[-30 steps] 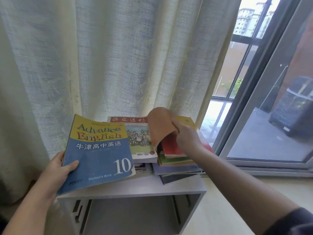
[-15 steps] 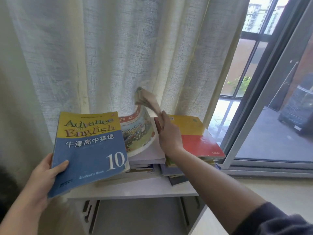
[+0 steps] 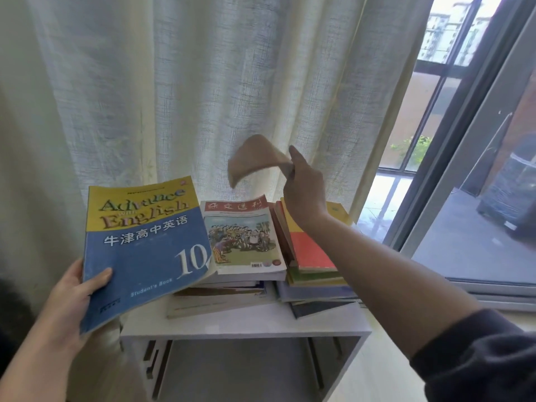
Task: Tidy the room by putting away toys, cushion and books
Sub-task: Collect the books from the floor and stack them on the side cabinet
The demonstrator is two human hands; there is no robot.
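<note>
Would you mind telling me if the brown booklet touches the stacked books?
Apart: head view shows curtain between the brown booklet and the stacked books.

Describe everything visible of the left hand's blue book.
The Advance with English book is a closed paperback, cover up: yellow band with the title above, blue below with Chinese characters, a white 10 and "Student's Book". The left hand holds it tilted by its lower left corner, thumb on the cover, at the shelf's left end. Its right edge overlaps the illustrated book; contact unclear.
</note>
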